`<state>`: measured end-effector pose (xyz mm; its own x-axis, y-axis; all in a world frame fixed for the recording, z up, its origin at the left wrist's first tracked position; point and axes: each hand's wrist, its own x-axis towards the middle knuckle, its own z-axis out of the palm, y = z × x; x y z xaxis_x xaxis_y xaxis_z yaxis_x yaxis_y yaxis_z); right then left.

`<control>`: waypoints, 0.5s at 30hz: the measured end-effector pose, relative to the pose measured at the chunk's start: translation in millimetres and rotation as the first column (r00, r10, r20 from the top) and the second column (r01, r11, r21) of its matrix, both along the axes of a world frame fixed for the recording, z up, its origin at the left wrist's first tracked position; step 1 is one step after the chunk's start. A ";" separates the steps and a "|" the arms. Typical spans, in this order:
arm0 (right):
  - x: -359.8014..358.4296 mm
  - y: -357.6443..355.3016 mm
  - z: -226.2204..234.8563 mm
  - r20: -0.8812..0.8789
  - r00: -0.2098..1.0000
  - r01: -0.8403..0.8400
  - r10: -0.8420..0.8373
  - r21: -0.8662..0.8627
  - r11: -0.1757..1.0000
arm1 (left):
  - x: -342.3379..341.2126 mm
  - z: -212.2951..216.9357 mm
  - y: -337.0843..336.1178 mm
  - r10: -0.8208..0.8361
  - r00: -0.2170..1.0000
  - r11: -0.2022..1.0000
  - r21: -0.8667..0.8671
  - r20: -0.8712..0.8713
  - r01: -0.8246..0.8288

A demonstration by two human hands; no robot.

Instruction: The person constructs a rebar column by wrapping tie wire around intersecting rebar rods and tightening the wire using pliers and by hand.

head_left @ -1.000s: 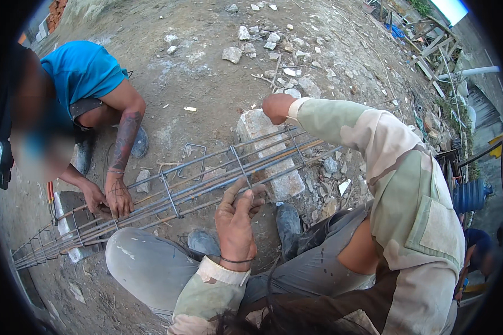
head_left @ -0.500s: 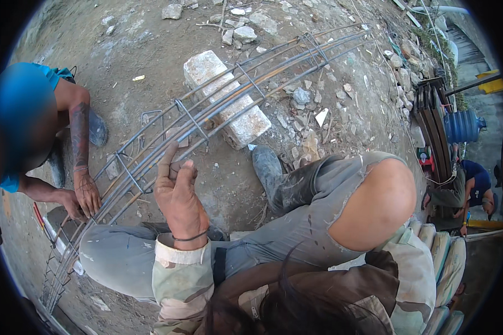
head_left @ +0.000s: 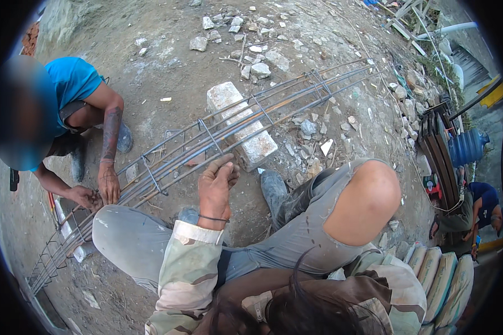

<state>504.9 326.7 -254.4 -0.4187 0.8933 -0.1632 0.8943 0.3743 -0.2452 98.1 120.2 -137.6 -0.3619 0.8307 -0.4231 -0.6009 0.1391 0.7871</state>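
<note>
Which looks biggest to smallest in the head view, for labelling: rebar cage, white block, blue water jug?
1. rebar cage, by far the longest.
2. white block under it.
3. blue water jug, though it stands farther off at the rim, so this is unsure.

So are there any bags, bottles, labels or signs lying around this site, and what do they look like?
Stacked sacks: lower right beside the person's knee, pale grey-green, plump, lined up side by side.
Water jug: right edge by the dark planks, big, round, translucent blue.
No signs or screens can be made out.
</note>
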 end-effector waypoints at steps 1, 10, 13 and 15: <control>3.6 2.5 6.0 0.001 1.000 0.017 -0.017 -0.002 1.000 | -1.6 -3.4 -0.9 -0.003 1.000 1.000 -0.013 -0.013 0.003; 25.0 22.0 62.1 0.032 0.986 0.164 -0.163 -0.035 0.986 | -6.3 -11.6 -10.3 0.021 0.999 1.000 0.019 -0.028 -0.020; 26.6 27.8 82.8 0.052 0.977 0.207 -0.205 -0.049 0.977 | -5.9 -7.5 -11.1 0.021 0.999 0.999 0.025 -0.043 -0.020; 28.3 29.1 96.1 0.063 0.969 0.242 -0.238 -0.059 0.969 | -1.9 -1.0 -8.9 0.013 0.999 0.999 0.038 -0.050 -0.011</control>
